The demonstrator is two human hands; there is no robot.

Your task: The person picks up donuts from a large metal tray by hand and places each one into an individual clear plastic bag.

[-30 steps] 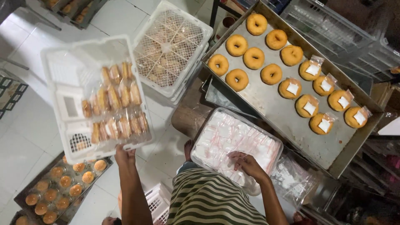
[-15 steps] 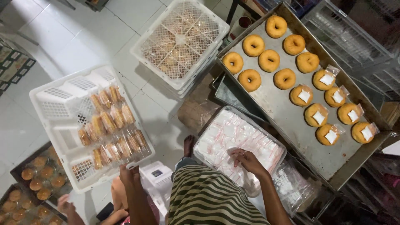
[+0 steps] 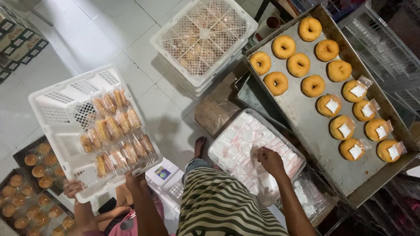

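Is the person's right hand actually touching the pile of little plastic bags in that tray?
Touching. The head view shows the right hand resting fingers-down on the plastic bags in the clear tray, no gap visible.

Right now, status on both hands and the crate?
Left hand grips the rim of the white crate of wrapped pastries. Right hand rests on the bag tray. Another person's hand holds the crate's near corner.

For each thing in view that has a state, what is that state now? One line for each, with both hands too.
White crate: held up, tilted, wrapped pastries inside.
Left hand: grips the white crate's near edge.
Right hand: rests on the bags in the tub.
Tub of plastic bags: open, full.
Metal tray: part filled.
Bare doughnuts: unwrapped, eight.
Bagged doughnuts: wrapped, seven.
Lattice crate: on the floor, stacked.
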